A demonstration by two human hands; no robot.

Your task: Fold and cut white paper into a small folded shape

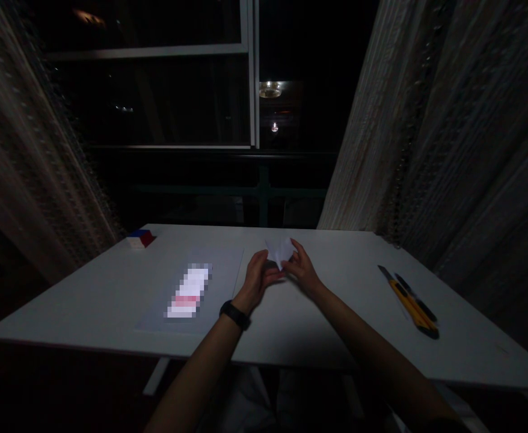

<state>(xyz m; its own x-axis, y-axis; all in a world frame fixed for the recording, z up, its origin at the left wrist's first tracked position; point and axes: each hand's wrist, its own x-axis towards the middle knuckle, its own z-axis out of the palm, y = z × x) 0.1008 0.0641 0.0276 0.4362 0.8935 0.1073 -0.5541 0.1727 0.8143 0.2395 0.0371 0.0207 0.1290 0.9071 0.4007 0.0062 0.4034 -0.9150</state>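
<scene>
A small piece of folded white paper (280,251) is held up over the white table (336,337), its lower end narrowing to a point. My left hand (259,276) grips it from the left, the fingers reaching beneath it. On the other side my right hand (302,268) pinches it between thumb and fingers. Both hands are closed on the paper, close together above the middle of the table. A dark band sits on my left wrist. Dim light hides the finer creases.
Left of my hands a lit phone (188,291), its screen blurred out, lies on a pale sheet (223,270). A coloured cube (141,239) stands at the back left. To the right lie a yellow box cutter (411,304) and a dark pen (415,297). Curtains (363,132) flank the window.
</scene>
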